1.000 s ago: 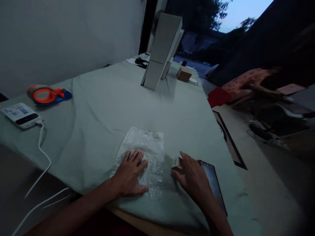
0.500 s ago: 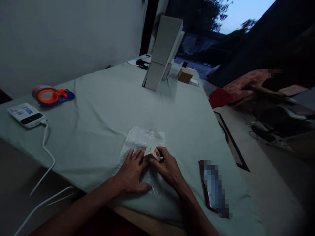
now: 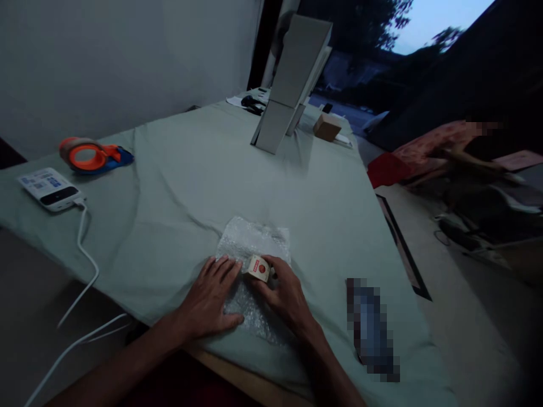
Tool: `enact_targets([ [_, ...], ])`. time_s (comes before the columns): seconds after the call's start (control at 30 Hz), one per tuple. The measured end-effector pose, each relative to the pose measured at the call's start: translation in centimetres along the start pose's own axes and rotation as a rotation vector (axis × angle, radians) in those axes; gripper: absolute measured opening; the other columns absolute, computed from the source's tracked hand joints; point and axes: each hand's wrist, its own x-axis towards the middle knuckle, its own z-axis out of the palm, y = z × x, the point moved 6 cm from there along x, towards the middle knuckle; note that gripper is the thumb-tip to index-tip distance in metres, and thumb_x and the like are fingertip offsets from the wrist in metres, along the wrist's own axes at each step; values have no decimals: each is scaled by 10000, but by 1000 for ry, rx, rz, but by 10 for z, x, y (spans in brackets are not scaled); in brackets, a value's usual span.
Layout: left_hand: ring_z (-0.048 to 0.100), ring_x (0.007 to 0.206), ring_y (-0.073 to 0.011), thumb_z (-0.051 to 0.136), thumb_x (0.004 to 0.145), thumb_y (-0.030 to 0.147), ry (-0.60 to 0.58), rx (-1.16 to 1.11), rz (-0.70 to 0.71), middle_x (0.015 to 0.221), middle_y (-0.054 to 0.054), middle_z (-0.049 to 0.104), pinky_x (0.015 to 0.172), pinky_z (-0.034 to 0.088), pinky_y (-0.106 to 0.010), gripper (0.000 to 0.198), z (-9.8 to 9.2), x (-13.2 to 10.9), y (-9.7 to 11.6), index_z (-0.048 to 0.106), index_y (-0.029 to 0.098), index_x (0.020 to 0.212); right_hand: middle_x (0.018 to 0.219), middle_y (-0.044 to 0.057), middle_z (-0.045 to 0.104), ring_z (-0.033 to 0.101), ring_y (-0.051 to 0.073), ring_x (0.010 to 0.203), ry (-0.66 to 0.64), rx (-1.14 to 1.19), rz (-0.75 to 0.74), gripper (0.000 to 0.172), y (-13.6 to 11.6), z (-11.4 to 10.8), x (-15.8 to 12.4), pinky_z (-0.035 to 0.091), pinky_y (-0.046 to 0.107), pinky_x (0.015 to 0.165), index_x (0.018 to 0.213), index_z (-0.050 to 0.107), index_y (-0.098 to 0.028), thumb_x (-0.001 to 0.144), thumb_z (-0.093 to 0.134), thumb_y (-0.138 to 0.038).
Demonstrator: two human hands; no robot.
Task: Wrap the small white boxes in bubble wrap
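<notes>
A small cream box (image 3: 258, 268) with a red label and a red round mark is gripped by my right hand (image 3: 286, 291), thumb on the near side and fingers behind. Under it lies a sheet of bubble wrap (image 3: 254, 234) on the pale green tablecloth (image 3: 203, 164). My left hand (image 3: 212, 299) rests flat with fingers apart on the left edge of the wrap, its fingertips close to the box. The left hand holds nothing.
To the left are an orange and blue tape dispenser (image 3: 95, 157) and a white device (image 3: 53, 189) with a cable. Tall pale boxes (image 3: 288, 79) and a brown box (image 3: 326, 128) stand farther back. A blurred-out object (image 3: 371, 328) lies right. Another person (image 3: 441, 150) sits beyond the table's right side.
My right hand has turned the small box, so its face with the red label now shows more fully. My left hand has slid a little left. The camera view has shifted slightly.
</notes>
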Motion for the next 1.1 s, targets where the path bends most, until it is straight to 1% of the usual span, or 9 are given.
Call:
enact_targets([
  [0.17, 302, 1397, -325, 705, 656, 484, -15, -10, 1, 1481, -153, 395, 1180, 146, -508, 996, -2, 0, -1, 220, 170, 1467, 1179, 138, 645, 604, 287, 1069, -25, -49, -65, 493, 4, 9, -4, 484, 463, 914, 1254, 526, -179, 792, 661, -284],
  [0.4, 308, 1394, -336, 718, 643, 489, -44, -11, 13, 1486, -152, 389, 1175, 161, -525, 1026, -4, 0, -2, 213, 173, 1478, 1159, 98, 654, 611, 270, 1038, -50, 13, -66, 452, 8, 9, -4, 487, 460, 901, 1241, 534, -241, 805, 650, -277],
  [0.5, 307, 1395, -339, 718, 657, 466, -51, -17, 14, 1488, -152, 388, 1171, 172, -536, 993, -7, -1, 0, 235, 176, 1476, 1203, 104, 631, 588, 281, 1083, -69, -9, -75, 500, 11, 11, -5, 470, 482, 928, 1279, 495, -240, 805, 651, -272],
  [0.63, 310, 1393, -334, 699, 703, 405, -22, -26, 17, 1472, -143, 409, 1165, 195, -538, 857, -22, -9, 1, 321, 189, 1441, 1317, 137, 537, 532, 285, 1175, -87, -23, -126, 614, 2, -7, -11, 449, 483, 966, 1367, 376, -222, 823, 651, -296],
  [0.73, 314, 1390, -332, 688, 715, 347, 1, -28, 47, 1442, -126, 448, 1164, 198, -535, 738, -34, -17, 3, 412, 202, 1384, 1220, 104, 583, 551, 251, 1116, -156, -48, -151, 450, -19, -29, -24, 459, 434, 948, 1251, 471, -235, 842, 647, -300],
  [0.8, 316, 1388, -338, 689, 711, 336, -13, -22, 64, 1431, -121, 461, 1159, 201, -543, 686, -39, -21, 5, 460, 209, 1345, 1206, 86, 593, 554, 247, 1087, -319, -79, -191, 445, -36, -30, -36, 468, 408, 927, 1189, 522, -236, 788, 704, -292],
  [0.9, 319, 1382, -352, 715, 671, 344, -49, -15, 67, 1429, -115, 466, 1153, 201, -564, 702, -38, -24, 7, 487, 222, 1323, 1140, 95, 624, 570, 265, 997, -416, -224, -187, 376, -45, -21, -53, 478, 418, 862, 1081, 582, -199, 730, 715, -220],
  [1.0, 323, 1379, -355, 734, 637, 353, -73, -25, 67, 1425, -107, 473, 1155, 193, -570, 736, -36, -24, 10, 488, 236, 1321, 947, 91, 671, 601, 236, 837, -352, -357, -177, 107, -37, -8, -58, 476, 374, 756, 885, 606, -181, 814, 556, -120],
  [1.1, 365, 1355, -340, 730, 646, 359, -72, -57, 64, 1396, -97, 504, 1150, 223, -549, 728, -36, -18, 11, 480, 243, 1320, 797, 64, 685, 622, 205, 711, -239, -326, -141, 170, -25, -7, -52, 466, 324, 670, 848, 612, -191, 885, 458, -131],
])
